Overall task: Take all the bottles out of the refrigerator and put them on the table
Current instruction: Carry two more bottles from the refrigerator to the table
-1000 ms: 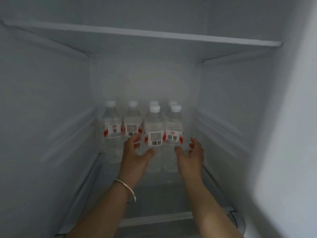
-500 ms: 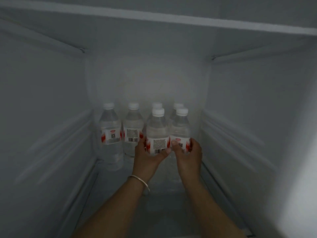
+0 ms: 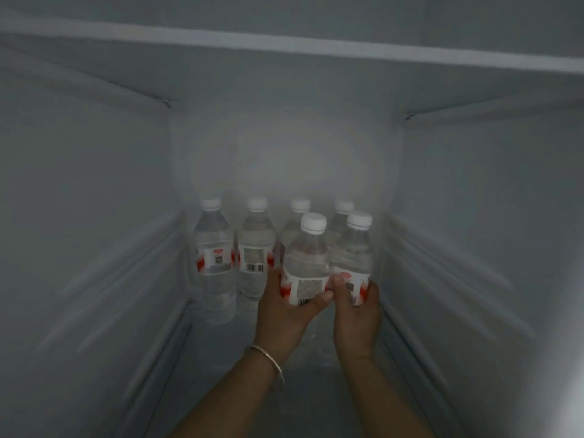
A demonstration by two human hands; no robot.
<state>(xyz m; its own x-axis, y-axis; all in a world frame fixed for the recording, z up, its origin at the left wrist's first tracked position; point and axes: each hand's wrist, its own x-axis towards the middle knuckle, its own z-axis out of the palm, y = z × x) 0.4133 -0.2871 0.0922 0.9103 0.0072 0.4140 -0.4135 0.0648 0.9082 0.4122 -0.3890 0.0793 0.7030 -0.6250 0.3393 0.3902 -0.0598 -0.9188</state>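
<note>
Each hand is clamped on a front bottle: left hand (image 3: pixel 286 314), right hand (image 3: pixel 358 314). Damp plastic could slip, toppling the four bottles (image 3: pixel 252 248) behind.

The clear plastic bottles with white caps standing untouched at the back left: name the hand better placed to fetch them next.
Left, probably: the left hand is nearer those clear plastic bottles, though both hands already grip front bottles; the right hand is by the right wall.
</note>
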